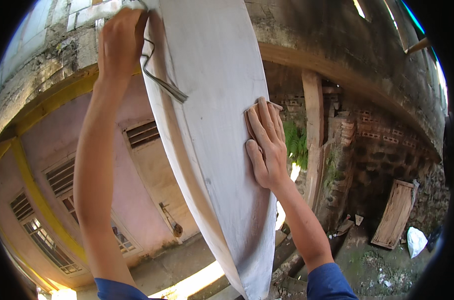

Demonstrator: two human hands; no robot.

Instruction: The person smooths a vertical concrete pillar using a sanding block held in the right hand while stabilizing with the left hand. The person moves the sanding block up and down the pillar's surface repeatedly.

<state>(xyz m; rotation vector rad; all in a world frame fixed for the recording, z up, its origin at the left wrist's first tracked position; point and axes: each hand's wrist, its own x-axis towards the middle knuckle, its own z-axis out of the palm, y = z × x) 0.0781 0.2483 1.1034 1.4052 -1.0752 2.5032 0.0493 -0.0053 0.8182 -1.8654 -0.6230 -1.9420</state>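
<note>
A long white-coated curved board [212, 110] stands upright in front of me, running from the top of the view to the bottom. My left hand [119, 42] grips its upper left edge near the top. My right hand [264, 145] lies flat on the board's right side, pressing a small tan piece of sandpaper [261, 107] against the surface. A grey cord [159, 80] hangs along the board's left edge below my left hand.
A pink wall with a door [159, 185] and louvred windows [62, 177] stands at left. At right are a wooden post [313, 130], rough brick walls, a leaning wooden panel [394, 215], a white bag [416, 241] and rubble on the ground.
</note>
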